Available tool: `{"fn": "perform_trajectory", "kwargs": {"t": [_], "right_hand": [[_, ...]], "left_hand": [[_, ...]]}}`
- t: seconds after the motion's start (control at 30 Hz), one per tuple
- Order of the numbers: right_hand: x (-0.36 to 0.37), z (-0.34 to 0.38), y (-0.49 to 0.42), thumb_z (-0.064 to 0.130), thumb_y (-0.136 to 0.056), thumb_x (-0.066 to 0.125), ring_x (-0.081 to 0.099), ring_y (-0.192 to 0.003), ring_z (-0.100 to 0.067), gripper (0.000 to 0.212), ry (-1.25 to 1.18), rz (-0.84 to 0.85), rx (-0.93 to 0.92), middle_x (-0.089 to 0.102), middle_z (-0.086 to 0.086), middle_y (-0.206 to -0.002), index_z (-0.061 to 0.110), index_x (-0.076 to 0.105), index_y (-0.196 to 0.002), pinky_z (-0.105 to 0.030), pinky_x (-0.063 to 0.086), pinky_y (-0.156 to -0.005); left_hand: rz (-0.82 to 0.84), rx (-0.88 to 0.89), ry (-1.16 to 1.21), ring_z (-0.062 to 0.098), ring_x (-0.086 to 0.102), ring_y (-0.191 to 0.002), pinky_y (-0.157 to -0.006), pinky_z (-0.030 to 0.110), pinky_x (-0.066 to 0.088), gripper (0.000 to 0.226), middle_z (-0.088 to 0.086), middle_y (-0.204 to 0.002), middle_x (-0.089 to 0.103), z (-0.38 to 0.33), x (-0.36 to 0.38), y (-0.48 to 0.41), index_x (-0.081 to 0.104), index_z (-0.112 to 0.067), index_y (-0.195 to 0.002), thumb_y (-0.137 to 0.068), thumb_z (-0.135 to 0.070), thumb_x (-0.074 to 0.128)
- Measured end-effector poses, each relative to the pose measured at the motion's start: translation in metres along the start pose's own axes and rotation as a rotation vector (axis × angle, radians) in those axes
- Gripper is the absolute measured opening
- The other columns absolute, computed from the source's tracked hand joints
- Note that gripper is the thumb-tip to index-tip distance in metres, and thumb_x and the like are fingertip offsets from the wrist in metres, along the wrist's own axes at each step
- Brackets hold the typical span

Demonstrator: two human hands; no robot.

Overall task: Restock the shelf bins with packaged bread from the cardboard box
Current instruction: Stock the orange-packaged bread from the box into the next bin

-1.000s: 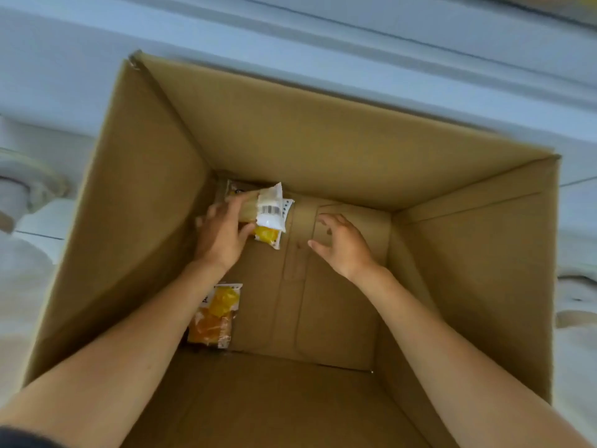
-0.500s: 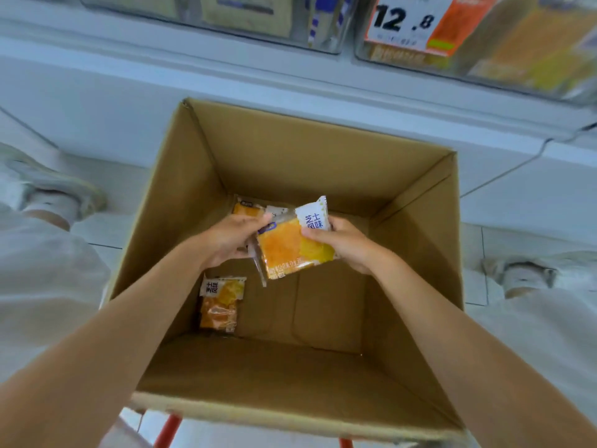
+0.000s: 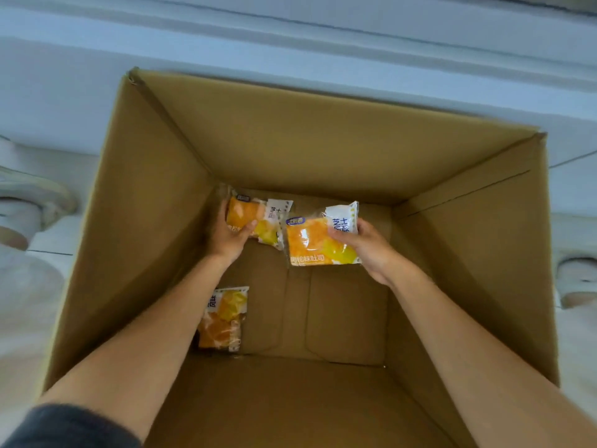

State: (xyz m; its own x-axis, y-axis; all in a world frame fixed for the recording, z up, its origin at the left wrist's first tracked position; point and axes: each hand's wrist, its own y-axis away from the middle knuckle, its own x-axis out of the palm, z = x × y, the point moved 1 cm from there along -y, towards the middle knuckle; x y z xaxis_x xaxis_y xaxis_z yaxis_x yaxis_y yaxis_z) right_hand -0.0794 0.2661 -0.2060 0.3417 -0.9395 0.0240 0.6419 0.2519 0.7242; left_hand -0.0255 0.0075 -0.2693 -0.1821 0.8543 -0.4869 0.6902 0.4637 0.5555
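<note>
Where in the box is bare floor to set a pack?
Bare: box floor between the lying pack and the right wall. Crowded: far left, where the left hand grips the corner pack and the right hand holds the middle pack.

Cardboard box (image 3: pixel 290 150) floor is carrying one bread packet (image 3: pixel 223 318), lying flat wrist-side of the left hand (image 3: pixel 226 242); second packet (image 3: pixel 255 218) is lying under its thumb.

light: bright, even, from above | shadow: soft, box (image 3: pixel 339 318) floor dimmer at left | glare: sheen on each bread packet (image 3: pixel 310 245) | blur: far shelf front (image 3: pixel 290 43) smeared | edges: bent
</note>
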Motion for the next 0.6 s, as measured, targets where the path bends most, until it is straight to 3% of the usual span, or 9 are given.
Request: {"fn": "perform_trajectory", "kwargs": {"t": [0.07,0.13,0.23,0.3,0.37,0.43,0.5,0.6], "right_hand": [[-0.002,-0.004,-0.008,0.015,-0.087,0.071,0.067,-0.102,-0.021,0.018,-0.014,-0.013,0.011,0.071,-0.004,-0.109,0.024,0.064,-0.100,-0.034,0.051,-0.094],[-0.004,-0.009,-0.013,0.014,-0.086,0.072,0.067,-0.103,-0.022,0.021,-0.022,-0.026,0.022,0.071,-0.004,-0.110,0.023,0.065,-0.103,-0.035,0.051,-0.095],[-0.006,-0.013,-0.015,0.016,-0.084,0.074,0.067,-0.107,-0.023,0.027,-0.007,-0.044,0.036,0.072,-0.004,-0.112,0.022,0.066,-0.110,-0.039,0.050,-0.099],[-0.007,-0.014,-0.015,0.015,-0.084,0.074,0.067,-0.107,-0.024,0.028,-0.006,-0.044,0.032,0.072,-0.004,-0.112,0.021,0.066,-0.111,-0.040,0.050,-0.099],[-0.007,-0.013,-0.011,0.014,-0.085,0.073,0.068,-0.104,-0.022,0.025,-0.007,-0.039,0.026,0.072,-0.003,-0.109,0.022,0.066,-0.108,-0.037,0.051,-0.097],[-0.007,-0.010,-0.006,0.013,-0.085,0.073,0.068,-0.101,-0.020,0.023,-0.008,-0.036,0.019,0.073,-0.001,-0.107,0.023,0.066,-0.105,-0.036,0.052,-0.094],[-0.007,-0.008,0.000,0.013,-0.085,0.073,0.068,-0.101,-0.021,0.023,-0.009,-0.041,0.017,0.073,-0.001,-0.107,0.023,0.066,-0.104,-0.037,0.052,-0.095],[-0.007,0.002,0.015,0.014,-0.084,0.074,0.068,-0.105,-0.024,0.024,0.000,-0.043,0.015,0.073,-0.004,-0.110,0.023,0.066,-0.105,-0.040,0.052,-0.098]], "left_hand": [[-0.024,-0.037,-0.087,0.032,0.034,-0.142,-0.114,0.054,0.032,0.103,0.009,-0.154,0.037,0.020,0.007,-0.017,0.020,-0.026,-0.155,-0.075,-0.036,0.083],[-0.073,-0.101,-0.109,0.033,0.034,-0.142,-0.114,0.053,0.033,0.114,0.013,-0.154,0.037,0.029,0.014,-0.027,0.014,-0.023,-0.156,-0.070,-0.031,0.087],[-0.059,-0.125,-0.247,0.036,0.046,-0.131,-0.107,0.047,0.041,0.086,0.017,-0.142,0.047,0.028,0.023,-0.026,0.041,-0.009,-0.141,-0.072,-0.034,0.086],[-0.064,-0.138,-0.292,0.036,0.049,-0.126,-0.102,0.046,0.044,0.066,0.016,-0.134,0.052,0.026,0.027,-0.025,0.052,-0.011,-0.123,-0.071,-0.034,0.086],[-0.053,-0.147,-0.237,0.033,0.056,-0.116,-0.095,0.044,0.049,0.054,0.012,-0.121,0.059,0.021,0.029,-0.021,0.053,-0.018,-0.103,-0.065,-0.029,0.089],[-0.017,-0.158,-0.160,0.029,0.061,-0.105,-0.085,0.036,0.052,0.049,0.008,-0.108,0.062,0.012,0.030,-0.014,0.051,-0.017,-0.098,-0.066,-0.014,0.088],[0.016,-0.186,-0.016,0.025,0.061,-0.100,-0.079,0.032,0.048,0.046,0.006,-0.104,0.062,0.003,0.030,-0.002,0.053,-0.011,-0.108,-0.073,0.000,0.081],[0.203,-0.258,0.270,0.022,0.062,-0.107,-0.084,0.033,0.048,0.050,0.006,-0.115,0.067,-0.018,0.018,0.024,0.054,-0.007,-0.124,-0.079,0.003,0.074]]}}
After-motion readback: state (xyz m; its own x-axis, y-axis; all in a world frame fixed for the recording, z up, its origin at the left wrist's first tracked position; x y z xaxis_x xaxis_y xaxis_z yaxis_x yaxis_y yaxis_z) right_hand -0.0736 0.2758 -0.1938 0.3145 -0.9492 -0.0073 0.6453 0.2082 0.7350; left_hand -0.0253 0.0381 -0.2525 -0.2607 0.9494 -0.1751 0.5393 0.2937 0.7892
